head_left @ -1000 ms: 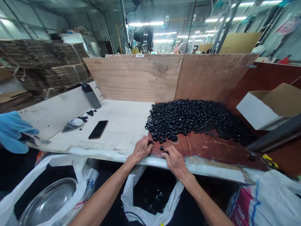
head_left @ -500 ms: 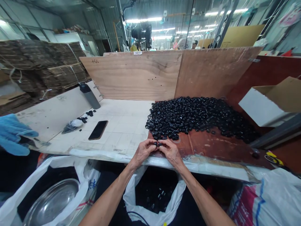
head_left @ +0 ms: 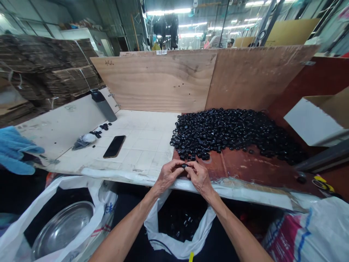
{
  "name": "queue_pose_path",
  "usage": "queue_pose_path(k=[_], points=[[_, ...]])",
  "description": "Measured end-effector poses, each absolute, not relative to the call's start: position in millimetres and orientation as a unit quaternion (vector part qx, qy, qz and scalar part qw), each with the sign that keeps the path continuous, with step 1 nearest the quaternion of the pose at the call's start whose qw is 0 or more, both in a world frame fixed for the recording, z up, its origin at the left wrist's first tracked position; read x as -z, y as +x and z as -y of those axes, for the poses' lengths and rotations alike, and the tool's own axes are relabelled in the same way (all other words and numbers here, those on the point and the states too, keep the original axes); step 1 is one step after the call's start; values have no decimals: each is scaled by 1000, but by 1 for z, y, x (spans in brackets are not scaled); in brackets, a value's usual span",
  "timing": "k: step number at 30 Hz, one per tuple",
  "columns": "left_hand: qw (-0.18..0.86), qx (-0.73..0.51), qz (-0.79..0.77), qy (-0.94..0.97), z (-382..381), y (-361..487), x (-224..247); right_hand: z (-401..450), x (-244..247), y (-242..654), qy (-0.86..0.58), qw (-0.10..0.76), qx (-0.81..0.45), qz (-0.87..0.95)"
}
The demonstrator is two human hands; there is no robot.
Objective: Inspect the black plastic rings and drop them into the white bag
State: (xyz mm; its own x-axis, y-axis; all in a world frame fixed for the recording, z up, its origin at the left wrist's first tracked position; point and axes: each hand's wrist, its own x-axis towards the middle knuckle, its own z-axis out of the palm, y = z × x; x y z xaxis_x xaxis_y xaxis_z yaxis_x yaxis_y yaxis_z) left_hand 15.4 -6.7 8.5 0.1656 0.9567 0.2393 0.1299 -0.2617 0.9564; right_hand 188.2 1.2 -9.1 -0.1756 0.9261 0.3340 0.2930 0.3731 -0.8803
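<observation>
At the near edge of the tiled bench (head_left: 141,145), the left hand (head_left: 170,174) and right hand (head_left: 200,178) meet at 12 o'clock, fingers curled nearly shut, both pinching one small black plastic cap (head_left: 184,166) between them. The heap of black caps (head_left: 231,133) lies just beyond, toward 1 o'clock, not touched.

This is a factory workshop, a large shed with corrugated metal walls (head_left: 125,25) and long strip lights (head_left: 169,12) under the roof. Bales of flattened cardboard (head_left: 49,69) stand stacked along one side, and plywood boards (head_left: 155,82) fence the back of a bench (head_left: 141,145) carrying a heap of small black plastic parts (head_left: 229,133). A woven sack (head_left: 294,233) sits by the bench, and another person (head_left: 231,43) shows far off across the floor.
</observation>
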Motion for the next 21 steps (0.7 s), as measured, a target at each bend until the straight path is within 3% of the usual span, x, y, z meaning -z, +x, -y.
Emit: queue_pose_path(k=[7,15,21], points=[[419,-476,-432,641,6,15,-6,-1,10,190,-426,465,-296,717],[534,-473,-416,564,7,16,-12,2,-1,189,-346,521,-226,747],[452,-499,-408,616,10,17,-11,0,5,190,-425,472,-287,717]])
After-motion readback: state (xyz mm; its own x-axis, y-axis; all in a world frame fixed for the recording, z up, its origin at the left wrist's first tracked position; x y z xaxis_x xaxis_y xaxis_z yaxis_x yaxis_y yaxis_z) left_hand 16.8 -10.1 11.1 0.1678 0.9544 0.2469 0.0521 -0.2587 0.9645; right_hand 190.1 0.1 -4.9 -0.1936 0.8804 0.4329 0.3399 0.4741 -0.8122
